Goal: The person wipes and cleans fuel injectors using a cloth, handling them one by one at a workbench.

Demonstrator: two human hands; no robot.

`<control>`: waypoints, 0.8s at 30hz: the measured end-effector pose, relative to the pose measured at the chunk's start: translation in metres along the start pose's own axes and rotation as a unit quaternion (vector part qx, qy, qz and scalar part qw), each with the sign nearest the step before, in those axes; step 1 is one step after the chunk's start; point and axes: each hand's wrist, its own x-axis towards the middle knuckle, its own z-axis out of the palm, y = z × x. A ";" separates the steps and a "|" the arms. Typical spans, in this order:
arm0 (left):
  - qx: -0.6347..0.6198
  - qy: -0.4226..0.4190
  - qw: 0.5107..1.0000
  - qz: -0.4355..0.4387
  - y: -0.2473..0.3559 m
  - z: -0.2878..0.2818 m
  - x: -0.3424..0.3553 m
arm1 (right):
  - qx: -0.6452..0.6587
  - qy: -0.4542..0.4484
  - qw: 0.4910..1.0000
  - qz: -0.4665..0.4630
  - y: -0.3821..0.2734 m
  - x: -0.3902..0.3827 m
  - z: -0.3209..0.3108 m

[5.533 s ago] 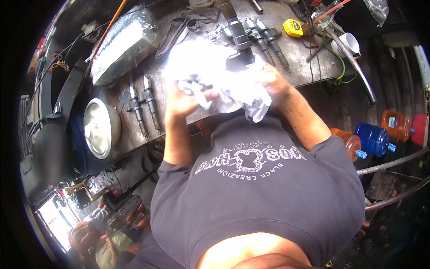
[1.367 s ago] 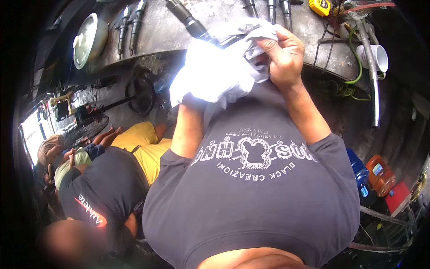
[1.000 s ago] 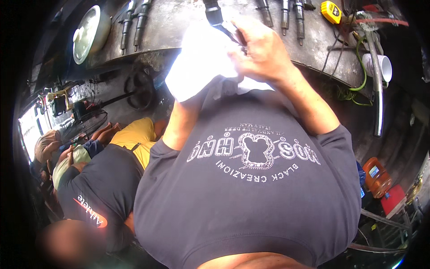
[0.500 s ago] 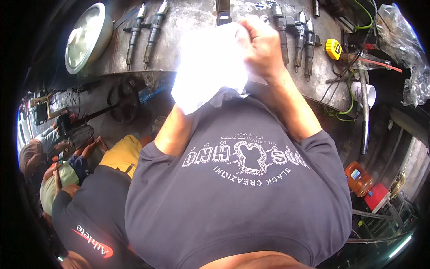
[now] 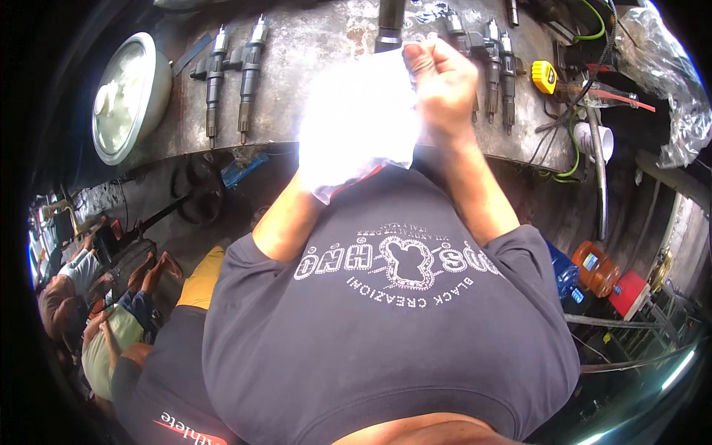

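A glaring white, thin, limp sheet (image 5: 360,122), a cloth or a plastic bag, hangs before my chest; overexposure hides its detail, and a thin red line runs near its lower edge. At its upper right corner my right hand (image 5: 449,85) is closed, thumb and fingers pinched on it. My left forearm (image 5: 285,222) goes up behind the sheet, which hides my left hand and its fingers. Just beyond stands a dark metal piece (image 5: 389,33) on the bench. Dark fuel injectors lie either side: one pair (image 5: 251,78) left, several more (image 5: 508,81) right.
The metal bench (image 5: 297,30) curves ahead of me. On it sit a round white-rimmed basin (image 5: 152,104), a yellow tape measure (image 5: 544,76) and a clear bottle (image 5: 601,95). A white cup (image 5: 597,141) and a bar are at the right edge. Other people (image 5: 111,348) are at lower left.
The white sheet hangs straighter, its lower folds smoothed out. My right hand has moved slightly right and down, still pinching. The view has shifted a little.
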 end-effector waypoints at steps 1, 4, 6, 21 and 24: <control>-0.109 0.030 0.993 -0.046 0.000 0.002 -0.003 | -0.047 0.036 0.998 -0.037 0.006 -0.009 0.005; -0.193 0.041 0.978 -0.069 -0.009 0.001 -0.007 | -0.126 0.033 0.964 -0.232 0.014 -0.007 0.004; -0.176 0.027 0.983 -0.044 -0.008 -0.005 -0.008 | -0.181 0.034 0.950 -0.254 0.008 0.015 0.000; -0.147 0.000 0.988 -0.051 -0.011 -0.010 -0.012 | -0.185 0.000 0.944 -0.272 0.004 -0.003 0.004; -0.100 -0.033 0.994 -0.017 -0.012 -0.011 -0.004 | -0.091 0.001 0.988 -0.122 0.020 0.022 -0.009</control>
